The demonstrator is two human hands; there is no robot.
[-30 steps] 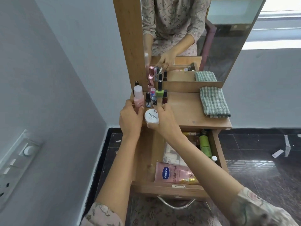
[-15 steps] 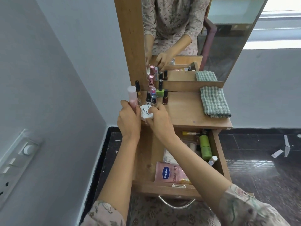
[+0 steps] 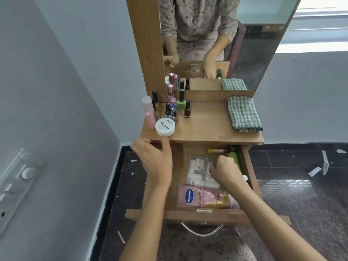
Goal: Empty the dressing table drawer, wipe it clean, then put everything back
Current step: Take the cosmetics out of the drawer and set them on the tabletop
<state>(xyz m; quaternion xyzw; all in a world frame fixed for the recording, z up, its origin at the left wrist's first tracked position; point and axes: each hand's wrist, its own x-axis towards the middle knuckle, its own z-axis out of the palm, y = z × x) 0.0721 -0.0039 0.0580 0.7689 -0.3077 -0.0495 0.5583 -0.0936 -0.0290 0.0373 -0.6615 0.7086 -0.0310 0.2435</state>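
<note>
Now, left grip (image 3: 154, 161): loosely curled, empty, just below table (image 3: 207, 125) edge.
right grip (image 3: 226, 170): curled onto clear pouch (image 3: 197, 168) in drawer (image 3: 216, 216); hold unclear.
white tub (image 3: 165, 127): on table.

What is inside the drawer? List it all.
In the drawer: clear bag, pink Vaseline pouch, green bottle, yellow tube, white cap. The right hand covers part of the bag; anything beneath bag and pouch is hidden.

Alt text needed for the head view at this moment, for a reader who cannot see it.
A person's right hand reaches into the open drawer onto a clear packet, while the left hand hovers below the tabletop edge. Nail polish bottles, a white jar and a folded checked cloth sit on the dressing table.
</note>
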